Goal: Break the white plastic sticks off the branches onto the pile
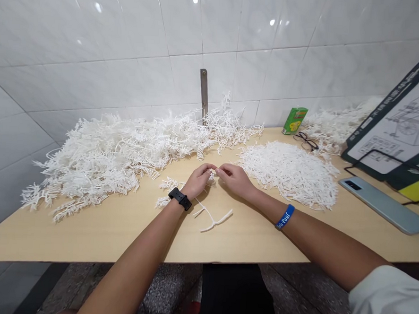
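My left hand (198, 181), with a black watch on the wrist, pinches a small white branched plastic piece (211, 174). Meeting it fingertip to fingertip, my right hand (234, 177) is closed on the same piece; a blue wristband circles that forearm. Below the hands, a thin white branching strip (214, 223) lies on the table. A few more white branched bits (170, 184) rest beside my left wrist. To the left spreads a large tangled heap of white branched pieces (125, 142). On the right is a flatter pile of short loose white pieces (290, 174).
A wooden table (126, 242) stands against a tiled wall with a metal bracket (204, 95). Behind the right pile are a green box (294, 121), glasses (306, 141) and another white heap (335, 124). At right lie a phone (386, 205) and a large printed box (403, 117).
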`<state>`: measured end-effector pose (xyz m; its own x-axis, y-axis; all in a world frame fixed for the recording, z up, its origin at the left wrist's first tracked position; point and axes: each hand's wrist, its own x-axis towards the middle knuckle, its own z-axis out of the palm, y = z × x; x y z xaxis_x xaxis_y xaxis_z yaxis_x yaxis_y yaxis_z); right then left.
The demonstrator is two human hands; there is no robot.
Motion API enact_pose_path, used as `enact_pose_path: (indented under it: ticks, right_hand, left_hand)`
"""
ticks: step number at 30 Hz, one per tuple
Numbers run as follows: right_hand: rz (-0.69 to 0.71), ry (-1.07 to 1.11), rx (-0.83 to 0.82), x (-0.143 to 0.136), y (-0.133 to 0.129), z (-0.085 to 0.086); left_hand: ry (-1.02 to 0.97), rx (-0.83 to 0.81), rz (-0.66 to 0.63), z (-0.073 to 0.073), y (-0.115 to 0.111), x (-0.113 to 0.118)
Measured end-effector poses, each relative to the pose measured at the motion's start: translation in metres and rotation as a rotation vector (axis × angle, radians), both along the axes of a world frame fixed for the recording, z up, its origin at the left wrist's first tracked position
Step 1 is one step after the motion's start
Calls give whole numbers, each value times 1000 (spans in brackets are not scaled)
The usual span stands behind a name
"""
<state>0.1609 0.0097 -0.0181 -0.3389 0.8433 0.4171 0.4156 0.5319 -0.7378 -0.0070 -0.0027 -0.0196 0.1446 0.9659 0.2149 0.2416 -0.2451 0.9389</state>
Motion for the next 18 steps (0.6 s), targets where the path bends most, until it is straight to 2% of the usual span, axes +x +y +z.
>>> enact_pose_path:
  ticks: [3,7,18]
  right_hand:
    - [63,-47,-58,-4,-3,-2]
    - [86,-56,-32,-4,1,-8]
    - [-18,8,61,0,5,-6]
  left_hand:
    - [-16,26,-31,-2,2,0]
    - [-39,6,-47,-2,2,0]
    - [58,13,84,-5,3,2]
